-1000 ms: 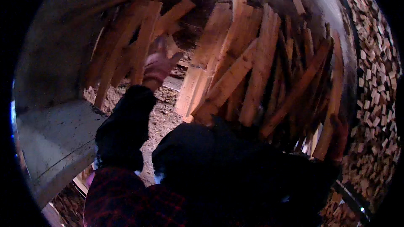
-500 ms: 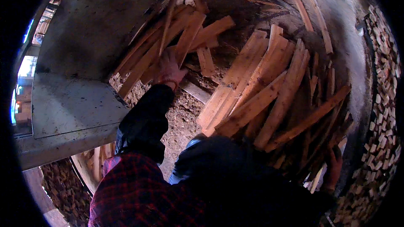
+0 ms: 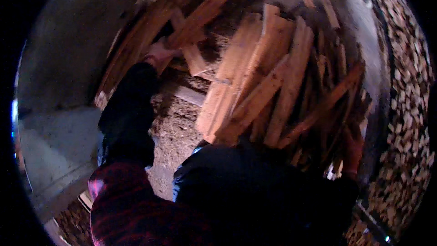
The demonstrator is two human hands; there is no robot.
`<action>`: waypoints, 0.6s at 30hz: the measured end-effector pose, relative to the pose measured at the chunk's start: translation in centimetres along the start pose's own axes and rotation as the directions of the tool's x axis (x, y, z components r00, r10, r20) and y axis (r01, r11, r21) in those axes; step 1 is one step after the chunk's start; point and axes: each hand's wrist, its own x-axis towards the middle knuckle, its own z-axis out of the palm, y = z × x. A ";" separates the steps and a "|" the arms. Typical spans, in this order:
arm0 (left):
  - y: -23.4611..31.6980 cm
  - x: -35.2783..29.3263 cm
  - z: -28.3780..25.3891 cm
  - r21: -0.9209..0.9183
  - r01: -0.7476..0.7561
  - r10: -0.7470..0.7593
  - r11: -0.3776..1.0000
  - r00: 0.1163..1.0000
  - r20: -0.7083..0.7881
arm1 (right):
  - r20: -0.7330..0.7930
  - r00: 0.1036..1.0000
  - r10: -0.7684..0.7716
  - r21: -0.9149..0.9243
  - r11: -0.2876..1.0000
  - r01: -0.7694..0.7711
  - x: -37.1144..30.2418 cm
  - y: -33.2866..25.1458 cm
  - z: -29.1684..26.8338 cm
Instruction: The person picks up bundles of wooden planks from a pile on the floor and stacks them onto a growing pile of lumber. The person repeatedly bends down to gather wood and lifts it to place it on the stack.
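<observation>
My left hand reaches forward among loose wooden slats at the upper left. Its fingers are closed around the lower end of a reddish-brown slat that slants up to the right. More slats lie under and beside this hand. At the right, my right hand is low against the near right edge of a larger heap of slats; it is dim, and its fingers cannot be made out. One slat lies slantwise across the heap, close to that hand.
A grey metal panel stands along the left. Crumbly debris covers the ground between my arms. A pale wall rises behind the heap at the right, and stacked cut wood lines the far right. Thin slats lean near the wall.
My left hand has gone from lying spread on the slats to closing around one, and the slats near it have shifted. The whole view has turned somewhat; my right hand stays beside the heap.
</observation>
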 end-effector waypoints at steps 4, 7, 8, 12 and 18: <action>3.3 -0.1 0.2 0.394 0.217 -0.279 0.893 0.955 0.106 | -0.009 0.981 -0.195 -0.161 0.968 0.191 -0.3 -1.8 4.2; 7.8 -4.7 2.9 0.379 -0.017 0.052 0.925 0.995 -0.083 | 0.106 0.971 -0.213 -0.137 0.964 0.227 -0.6 -2.8 6.2; 7.1 -5.3 3.2 0.336 0.006 0.008 0.942 0.999 -0.040 | 0.152 0.961 -0.231 -0.126 0.960 0.250 -0.5 -3.1 7.1; 1.6 -5.7 2.1 0.172 0.134 -0.146 0.976 0.987 0.059 | 0.301 0.911 -0.281 0.088 0.960 0.267 0.2 -6.9 12.1; 13.7 -4.4 7.5 -0.652 0.267 -0.035 0.709 0.938 0.345 | 0.078 0.997 -0.005 -0.110 0.994 0.014 7.5 -1.4 19.6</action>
